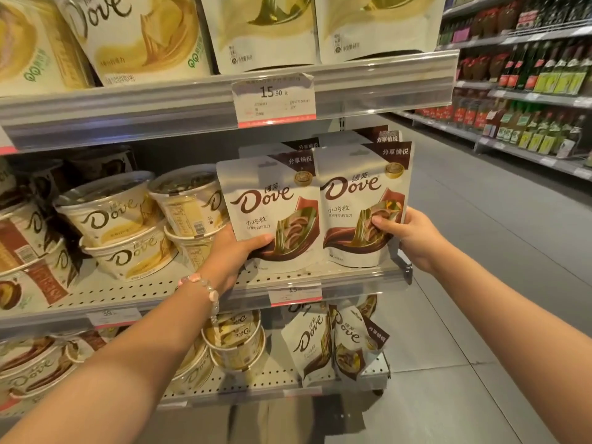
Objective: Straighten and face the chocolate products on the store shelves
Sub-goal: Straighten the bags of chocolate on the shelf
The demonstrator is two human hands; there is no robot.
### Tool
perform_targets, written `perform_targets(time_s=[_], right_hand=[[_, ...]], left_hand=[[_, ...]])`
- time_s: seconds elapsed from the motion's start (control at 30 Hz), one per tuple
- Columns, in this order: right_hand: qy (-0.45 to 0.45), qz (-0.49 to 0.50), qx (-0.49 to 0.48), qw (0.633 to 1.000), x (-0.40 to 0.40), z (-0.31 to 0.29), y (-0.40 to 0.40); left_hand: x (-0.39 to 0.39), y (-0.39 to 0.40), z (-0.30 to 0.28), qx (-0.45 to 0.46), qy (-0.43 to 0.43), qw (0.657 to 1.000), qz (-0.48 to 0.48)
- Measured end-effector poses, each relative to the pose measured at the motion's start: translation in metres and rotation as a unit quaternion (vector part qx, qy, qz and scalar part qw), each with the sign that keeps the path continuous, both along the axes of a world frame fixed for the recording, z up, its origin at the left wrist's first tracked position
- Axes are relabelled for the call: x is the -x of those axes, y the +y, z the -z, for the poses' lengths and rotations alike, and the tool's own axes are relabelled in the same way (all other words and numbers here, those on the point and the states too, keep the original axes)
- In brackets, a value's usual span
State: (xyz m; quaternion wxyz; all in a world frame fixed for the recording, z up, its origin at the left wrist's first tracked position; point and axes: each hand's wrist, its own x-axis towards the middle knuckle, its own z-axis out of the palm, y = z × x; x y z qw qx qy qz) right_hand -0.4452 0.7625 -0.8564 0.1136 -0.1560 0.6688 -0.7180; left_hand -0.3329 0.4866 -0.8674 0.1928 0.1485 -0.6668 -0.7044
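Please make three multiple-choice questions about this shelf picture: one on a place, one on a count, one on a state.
1. Where do the brown Dove pouches that the hands hold stand?
A. top shelf B. middle shelf C. floor
2. How many front-row pouches do the hands grip?
A. one B. two C. four
3. How do these front pouches stand?
A. upright, logo forward B. face down C. backs forward

Answers:
1 B: the left pouch and right pouch stand on the middle shelf.
2 B: left hand and right hand grip one each.
3 A: both logos read upright.

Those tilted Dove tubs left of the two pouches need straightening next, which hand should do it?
Probably the left hand: it grips the left pouch right beside the tubs; the right hand is farther away.
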Motion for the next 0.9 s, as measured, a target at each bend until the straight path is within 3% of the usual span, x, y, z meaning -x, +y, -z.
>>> perform_targets(time_s=[0.27, 0.37, 0.47, 0.57, 0.73, 0.9], right_hand=[[0.014, 0.11, 0.012, 0.994, -0.007, 0.015, -0.002], [0.09, 0.186, -0.018, 0.978, -0.025, 0.027, 0.003], [0.207, 0.271, -0.029, 0.94, -0.052, 0.045, 0.009], [0.288, 0.248, -0.057, 0.923, -0.074, 0.07, 0.013], [0.243, 0.153, -0.178, 0.941, -0.09, 0.127, 0.009], [0.143, 0.2, -0.304, 0.92, -0.076, 0.168, -0.007]], left_hand=[[-0.026, 0.027, 0.012, 0.121, 0.024, 0.979, -0.163], [-0.048, 0.041, 0.026, 0.215, 0.052, 0.948, -0.23], [-0.069, 0.062, 0.047, 0.305, 0.099, 0.925, -0.204], [-0.071, 0.073, 0.079, 0.309, 0.068, 0.941, -0.125], [-0.056, 0.068, 0.126, 0.346, -0.102, 0.931, -0.06], [-0.036, 0.067, 0.152, 0.286, -0.141, 0.945, -0.072]])
